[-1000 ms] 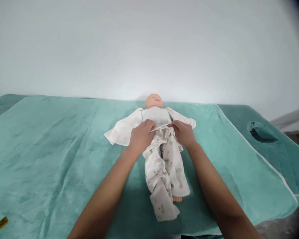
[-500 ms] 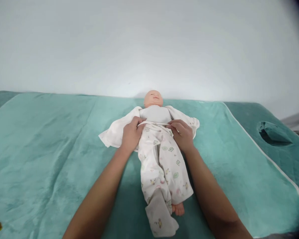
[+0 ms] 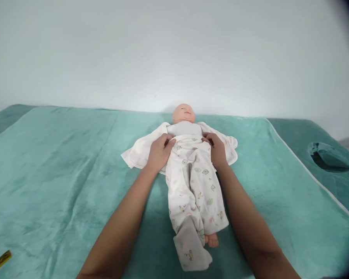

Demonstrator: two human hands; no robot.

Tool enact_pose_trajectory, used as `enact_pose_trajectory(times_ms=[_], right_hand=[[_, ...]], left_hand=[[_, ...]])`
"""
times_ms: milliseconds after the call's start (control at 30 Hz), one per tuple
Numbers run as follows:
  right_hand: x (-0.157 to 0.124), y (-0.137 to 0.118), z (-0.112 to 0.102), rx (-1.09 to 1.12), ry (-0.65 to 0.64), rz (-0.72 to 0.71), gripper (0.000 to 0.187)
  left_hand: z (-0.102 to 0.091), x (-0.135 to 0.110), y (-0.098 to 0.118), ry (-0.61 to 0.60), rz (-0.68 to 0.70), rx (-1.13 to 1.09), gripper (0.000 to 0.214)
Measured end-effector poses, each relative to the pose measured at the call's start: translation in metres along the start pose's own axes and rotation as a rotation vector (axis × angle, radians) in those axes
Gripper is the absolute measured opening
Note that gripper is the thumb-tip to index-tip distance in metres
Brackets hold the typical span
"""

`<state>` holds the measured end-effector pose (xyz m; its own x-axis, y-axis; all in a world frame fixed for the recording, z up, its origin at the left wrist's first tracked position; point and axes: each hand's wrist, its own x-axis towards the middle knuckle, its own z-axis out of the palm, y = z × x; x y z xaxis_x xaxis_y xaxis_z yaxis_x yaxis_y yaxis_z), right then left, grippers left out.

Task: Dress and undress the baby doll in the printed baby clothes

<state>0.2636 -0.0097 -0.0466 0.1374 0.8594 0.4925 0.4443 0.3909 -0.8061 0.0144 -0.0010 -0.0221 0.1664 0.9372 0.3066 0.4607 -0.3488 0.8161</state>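
A baby doll (image 3: pixel 184 113) lies on its back, head toward the wall. It wears white printed trousers (image 3: pixel 192 170), with one foot (image 3: pixel 213 240) bare below the right-hand hem; the other leg ends in a folded cuff (image 3: pixel 192 250) that hides the foot. Spread open under its body is a white jacket (image 3: pixel 147 149). My left hand (image 3: pixel 160 151) pinches the waistband at the doll's left-hand side in view. At the opposite side, the fingers of my right hand (image 3: pixel 216 149) are closed on the waistband. The waistband sits across the doll's grey-white belly.
A green sheet (image 3: pixel 75 174) covers the bed, with a darker green padded cover (image 3: pixel 308 135) showing at the right, where there is an oval hole (image 3: pixel 330 157). A white wall (image 3: pixel 174 50) stands behind. Part of a yellow strip (image 3: pixel 0 261) lies at the lower left.
Both hands have drawn the waistband higher up the doll's belly. The band, bunched before, now lies flatter. The whole view has shifted slightly.
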Motion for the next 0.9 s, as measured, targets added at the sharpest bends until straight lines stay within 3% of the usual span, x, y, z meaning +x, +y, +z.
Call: enact_pose_trajectory(times_ms=[100, 233, 367, 467, 600, 733, 833, 900], right_hand=[[0.006, -0.001, 0.003, -0.051, -0.042, 0.088, 0.023], [0.014, 0.0, 0.007, -0.158, 0.005, 0.224, 0.035], [0.009, 0.005, 0.006, -0.2, 0.027, 0.259, 0.037], [0.003, 0.008, 0.0, -0.217, -0.067, 0.251, 0.033], [0.002, 0.006, -0.016, -0.154, -0.227, 0.253, 0.035], [0.007, 0.003, -0.038, 0.0, -0.501, 0.32, 0.037], [0.009, 0.002, -0.052, 0.175, -0.69, 0.405, 0.024], [0.008, -0.001, -0.056, 0.302, -0.738, 0.475, 0.02]], left_hand=[[0.011, 0.011, 0.001, 0.129, -0.118, 0.074, 0.019], [0.017, 0.019, 0.01, 0.226, -0.196, 0.091, 0.016], [0.012, 0.007, 0.017, 0.204, -0.216, 0.012, 0.02], [0.001, -0.004, 0.018, 0.158, -0.252, -0.045, 0.022], [-0.018, -0.008, 0.023, -0.002, -0.336, -0.036, 0.022], [-0.038, -0.006, 0.025, -0.342, -0.381, -0.104, 0.017], [-0.045, -0.007, 0.019, -0.577, -0.364, -0.227, 0.036], [-0.046, -0.008, 0.014, -0.642, -0.333, -0.284, 0.045]])
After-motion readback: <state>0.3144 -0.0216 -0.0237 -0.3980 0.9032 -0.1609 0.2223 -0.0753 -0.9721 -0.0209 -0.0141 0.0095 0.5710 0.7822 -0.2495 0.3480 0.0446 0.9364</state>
